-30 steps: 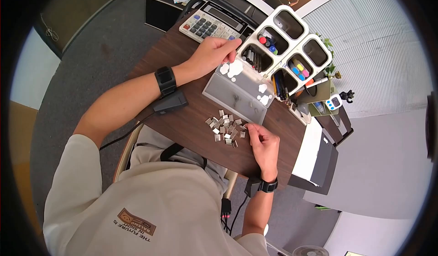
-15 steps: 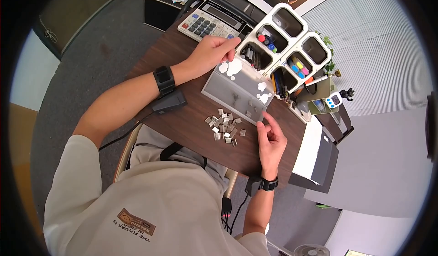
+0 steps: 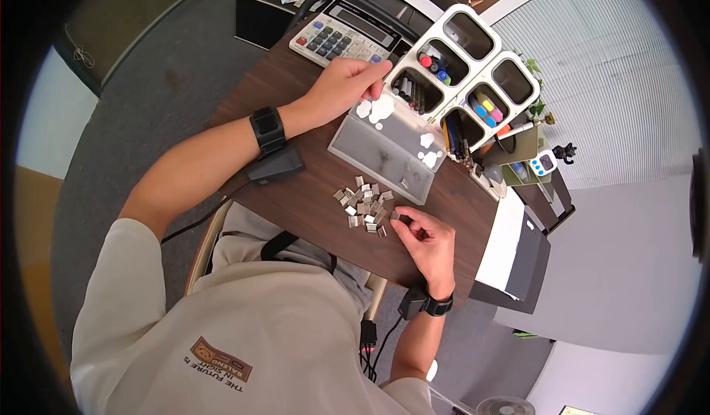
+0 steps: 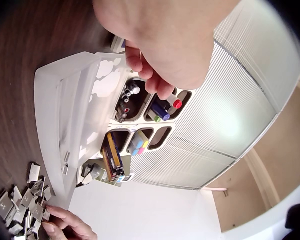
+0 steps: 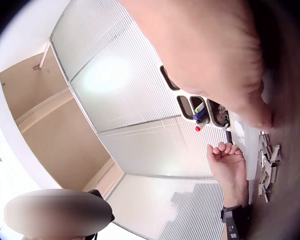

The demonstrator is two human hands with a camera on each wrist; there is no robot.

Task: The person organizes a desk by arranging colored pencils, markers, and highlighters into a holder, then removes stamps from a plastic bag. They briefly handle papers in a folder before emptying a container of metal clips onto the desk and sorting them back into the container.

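Small silver metal clips [image 3: 362, 206] lie in a loose heap on the dark wooden table. At the heap's right side, my right hand [image 3: 429, 245] pinches one metal clip [image 3: 396, 215] between thumb and fingertips, low over the table. Behind the heap sits a translucent plastic box [image 3: 381, 160], its cloud-patterned lid raised. A couple of clips [image 4: 65, 162] lie inside the box's right end. My left hand [image 3: 344, 90] is beside the far left corner of the lid, by the organizer, its fingers loosely curled with nothing in them, as the right wrist view also shows.
A white organizer [image 3: 433, 103] with pens, markers and highlighters stands behind the box. The large calculator [image 3: 344, 36] is at the back left, and a black device [image 3: 275, 165] lies near the left forearm. White paper [image 3: 499, 245] lies at the right.
My right hand moved from the heap's edge to the box's right end, where a clip now lies, then back to the heap, where it took hold of another clip. The left hand stayed still.
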